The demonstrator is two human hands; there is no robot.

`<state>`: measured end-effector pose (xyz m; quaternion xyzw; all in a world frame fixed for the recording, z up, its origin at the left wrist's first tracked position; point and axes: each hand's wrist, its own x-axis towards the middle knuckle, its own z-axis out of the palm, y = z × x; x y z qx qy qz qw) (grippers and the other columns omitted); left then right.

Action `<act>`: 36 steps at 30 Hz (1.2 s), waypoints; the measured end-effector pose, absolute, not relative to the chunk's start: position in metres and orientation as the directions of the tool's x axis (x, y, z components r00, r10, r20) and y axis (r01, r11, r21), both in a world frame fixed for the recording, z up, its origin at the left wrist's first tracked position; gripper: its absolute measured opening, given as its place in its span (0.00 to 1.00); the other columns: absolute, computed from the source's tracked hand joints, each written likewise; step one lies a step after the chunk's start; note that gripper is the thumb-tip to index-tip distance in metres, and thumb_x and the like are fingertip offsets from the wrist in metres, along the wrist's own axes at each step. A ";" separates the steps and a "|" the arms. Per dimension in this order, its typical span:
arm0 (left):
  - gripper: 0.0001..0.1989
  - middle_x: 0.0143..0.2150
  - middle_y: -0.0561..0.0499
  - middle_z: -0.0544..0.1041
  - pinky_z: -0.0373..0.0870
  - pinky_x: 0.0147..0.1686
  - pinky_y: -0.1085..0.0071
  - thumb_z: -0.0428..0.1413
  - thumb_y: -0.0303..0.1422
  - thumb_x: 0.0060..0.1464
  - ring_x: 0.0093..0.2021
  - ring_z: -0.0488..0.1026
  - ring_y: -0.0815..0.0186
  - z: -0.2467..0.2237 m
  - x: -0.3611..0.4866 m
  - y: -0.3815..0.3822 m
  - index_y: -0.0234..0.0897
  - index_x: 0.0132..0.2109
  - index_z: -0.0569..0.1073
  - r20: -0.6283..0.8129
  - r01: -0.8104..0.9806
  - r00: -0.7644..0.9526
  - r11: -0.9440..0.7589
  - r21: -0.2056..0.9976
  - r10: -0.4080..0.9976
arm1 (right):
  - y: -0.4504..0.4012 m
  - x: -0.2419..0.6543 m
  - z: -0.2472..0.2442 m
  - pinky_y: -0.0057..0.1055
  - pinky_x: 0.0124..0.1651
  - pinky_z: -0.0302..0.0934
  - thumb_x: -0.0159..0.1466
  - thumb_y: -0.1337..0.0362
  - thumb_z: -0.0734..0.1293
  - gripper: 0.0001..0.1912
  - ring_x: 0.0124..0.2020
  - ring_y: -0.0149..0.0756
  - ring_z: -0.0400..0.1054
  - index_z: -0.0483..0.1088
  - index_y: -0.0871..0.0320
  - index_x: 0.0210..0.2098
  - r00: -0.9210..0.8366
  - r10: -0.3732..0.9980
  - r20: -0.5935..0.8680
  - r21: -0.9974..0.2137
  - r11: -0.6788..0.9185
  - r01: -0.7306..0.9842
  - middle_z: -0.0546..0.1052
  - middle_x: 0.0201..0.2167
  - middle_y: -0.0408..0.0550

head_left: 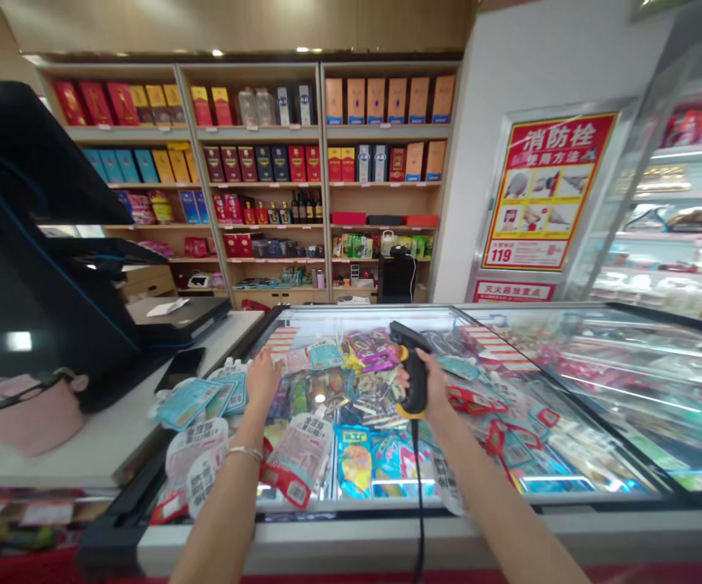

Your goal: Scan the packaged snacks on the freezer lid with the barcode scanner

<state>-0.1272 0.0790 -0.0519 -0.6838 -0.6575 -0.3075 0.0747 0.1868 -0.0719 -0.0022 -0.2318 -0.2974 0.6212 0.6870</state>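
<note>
My right hand is wrapped round a black and yellow barcode scanner, held upright over the glass-topped freezer; its cable hangs down to the front edge. On the left, my left hand reaches over the glass beside blue-and-white pouches. Its fingers are blurred, and whether they touch a packet is unclear. White-and-red pouches lie near my left wrist. More red-and-white pouches spread out to the right of the scanner.
A dark checkout screen stands at the left on a white counter with a pink basket and a black phone. Shelves of boxed bottles line the back wall. A red poster hangs at the right.
</note>
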 end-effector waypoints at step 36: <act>0.11 0.37 0.49 0.77 0.66 0.37 0.69 0.51 0.37 0.53 0.37 0.74 0.60 -0.047 -0.059 0.041 0.41 0.43 0.69 0.602 0.638 0.202 -0.570 0.517 0.772 | -0.044 0.139 -0.048 0.21 0.14 0.54 0.54 0.59 0.67 0.13 0.15 0.23 0.58 0.71 0.61 0.35 -0.045 0.994 0.103 -0.450 0.007 -0.893 0.72 0.24 0.43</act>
